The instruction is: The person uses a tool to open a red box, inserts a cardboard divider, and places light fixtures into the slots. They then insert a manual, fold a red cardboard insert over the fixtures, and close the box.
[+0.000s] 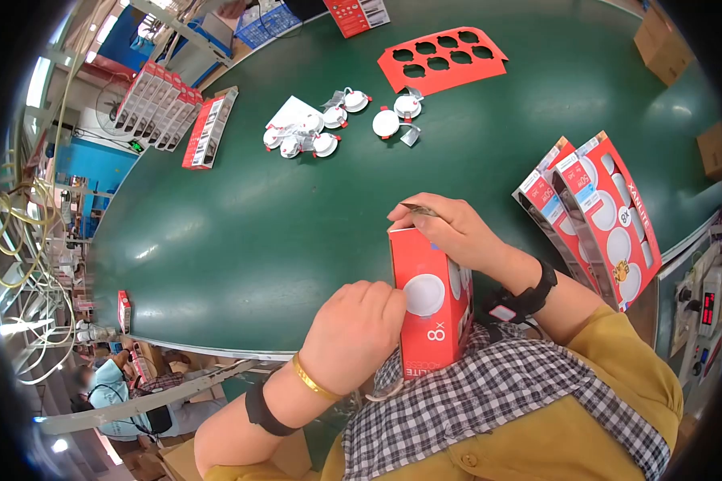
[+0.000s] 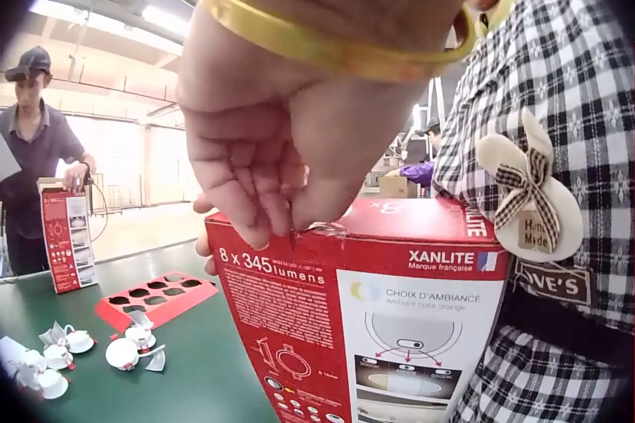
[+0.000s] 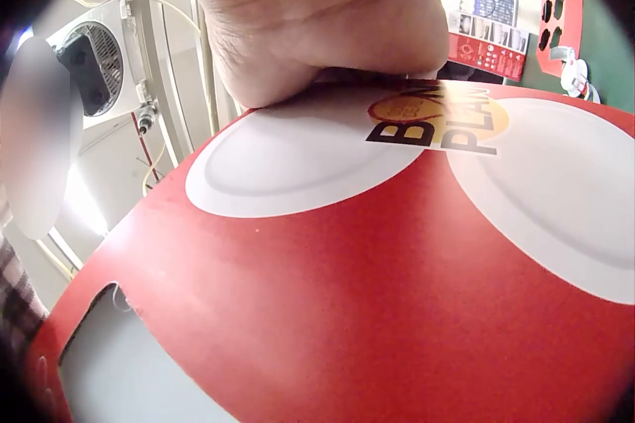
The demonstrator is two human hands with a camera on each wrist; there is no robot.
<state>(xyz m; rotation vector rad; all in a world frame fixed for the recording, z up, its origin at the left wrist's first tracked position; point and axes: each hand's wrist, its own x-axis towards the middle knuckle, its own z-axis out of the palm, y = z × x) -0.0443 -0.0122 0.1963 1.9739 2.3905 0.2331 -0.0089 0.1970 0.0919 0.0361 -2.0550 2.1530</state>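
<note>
A red carton (image 1: 429, 333) printed with white round lamps and "8x" stands on end against the checked apron. My left hand (image 1: 361, 325) has its fingers bent, thumb and fingertips pinching the carton's edge. In the left wrist view that hand (image 2: 268, 165) covers a small creased spot on the edge. My right hand (image 1: 461, 232) grips the carton's far end, and a thin dark pointed piece (image 1: 421, 210) shows beside its fingers. In the right wrist view the palm (image 3: 327, 36) rests on the printed face (image 3: 327, 274), its fingertips hidden.
Several white downlights (image 1: 325, 144) lie on the green table (image 1: 313, 224). Beyond them is a red sheet with round holes (image 1: 413, 72). Printed cartons (image 1: 610, 216) stand at right; more cartons (image 1: 156, 104) are lined up at left. Another person (image 2: 40, 135) stands across the table.
</note>
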